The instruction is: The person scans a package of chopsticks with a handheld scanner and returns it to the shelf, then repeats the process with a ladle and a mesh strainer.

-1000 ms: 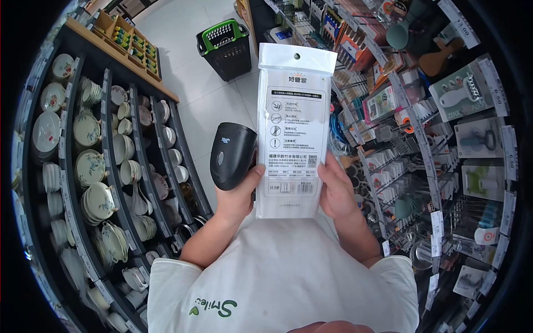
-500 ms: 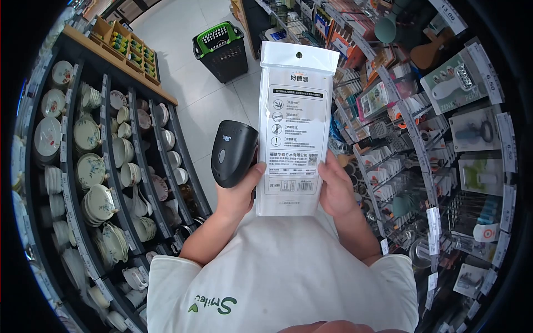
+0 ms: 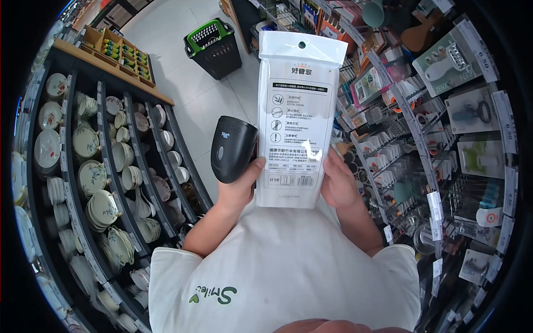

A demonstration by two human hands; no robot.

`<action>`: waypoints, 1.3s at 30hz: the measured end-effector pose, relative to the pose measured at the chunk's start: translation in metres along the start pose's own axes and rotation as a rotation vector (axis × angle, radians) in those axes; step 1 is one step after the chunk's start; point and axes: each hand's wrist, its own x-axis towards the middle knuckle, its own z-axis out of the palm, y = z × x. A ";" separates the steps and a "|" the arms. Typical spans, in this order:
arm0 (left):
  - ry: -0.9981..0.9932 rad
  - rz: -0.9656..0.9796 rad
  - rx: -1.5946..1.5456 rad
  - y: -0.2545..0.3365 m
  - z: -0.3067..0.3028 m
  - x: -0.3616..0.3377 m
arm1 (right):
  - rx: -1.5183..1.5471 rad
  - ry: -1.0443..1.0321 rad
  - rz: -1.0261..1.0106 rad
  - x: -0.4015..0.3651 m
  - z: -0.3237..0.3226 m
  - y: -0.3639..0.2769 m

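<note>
A black handheld barcode scanner [image 3: 233, 149] is in my left hand [image 3: 237, 188], its head pointing up. The thumb of that hand touches the left edge of a tall white retail package [image 3: 294, 191], upright in front of my chest. Chinese print, small icons and a barcode near the bottom cover the side facing me, and a hang hole pierces the top flap. My right hand [image 3: 341, 182] grips the package at its lower right edge; its fingers are partly hidden behind it. What the package contains cannot be seen.
Shelves of plates and bowls [image 3: 93, 176] line the left. On the right hang racks of packaged kitchen tools [image 3: 451, 65] with price tags. A black and green shopping basket [image 3: 217, 55] stands on the tiled floor [image 3: 166, 41] ahead.
The package has risen slightly and its top leans a little to the right, with glare now on its lower print. Both hands keep their holds. The view has shifted slightly.
</note>
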 end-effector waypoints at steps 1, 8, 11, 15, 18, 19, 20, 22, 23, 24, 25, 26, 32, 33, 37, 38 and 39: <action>-0.010 0.003 0.008 0.000 0.000 0.000 | 0.002 0.002 0.000 0.000 -0.001 0.000; -0.036 -0.021 0.028 -0.002 0.000 0.001 | 0.016 -0.018 -0.015 -0.003 -0.007 0.002; -0.054 -0.007 0.064 -0.004 -0.006 0.002 | 0.017 -0.037 -0.025 -0.004 -0.009 0.004; -0.078 -0.018 0.079 -0.002 -0.009 0.002 | 0.023 -0.063 -0.039 -0.005 -0.011 0.007; -0.109 -0.020 0.090 -0.001 -0.009 0.003 | 0.021 -0.082 -0.060 -0.006 -0.012 0.008; -0.121 -0.019 0.092 0.000 -0.010 0.003 | 0.021 -0.080 -0.063 -0.006 -0.011 0.008; -0.124 -0.020 0.092 0.000 -0.011 0.003 | 0.022 -0.076 -0.063 -0.006 -0.011 0.009; -0.145 -0.021 0.089 -0.001 -0.013 0.004 | 0.024 -0.068 -0.066 -0.007 -0.011 0.009; -0.149 -0.022 0.089 0.000 -0.010 0.005 | 0.033 -0.076 -0.071 -0.008 -0.010 0.009; -0.122 -0.024 0.053 0.002 -0.006 0.005 | 0.044 -0.082 -0.076 -0.008 -0.010 0.009; -0.095 -0.028 0.018 0.003 -0.004 0.004 | 0.044 -0.079 -0.078 -0.009 -0.010 0.009; -0.097 -0.030 0.017 0.002 -0.005 0.004 | 0.052 -0.082 -0.076 -0.009 -0.011 0.009; -0.096 -0.035 0.011 0.001 -0.009 0.002 | 0.069 -0.094 -0.057 -0.010 -0.012 0.014; -0.101 -0.041 0.010 0.003 -0.009 0.001 | 0.076 -0.097 -0.061 -0.010 -0.012 0.015; -0.100 -0.071 0.040 0.004 -0.012 0.000 | 0.068 -0.103 -0.056 -0.010 -0.012 0.016; -0.100 -0.072 0.039 0.004 -0.012 0.000 | 0.065 -0.110 -0.055 -0.010 -0.011 0.016; -0.103 -0.066 0.038 0.003 -0.012 -0.001 | 0.063 -0.116 -0.056 -0.011 -0.010 0.016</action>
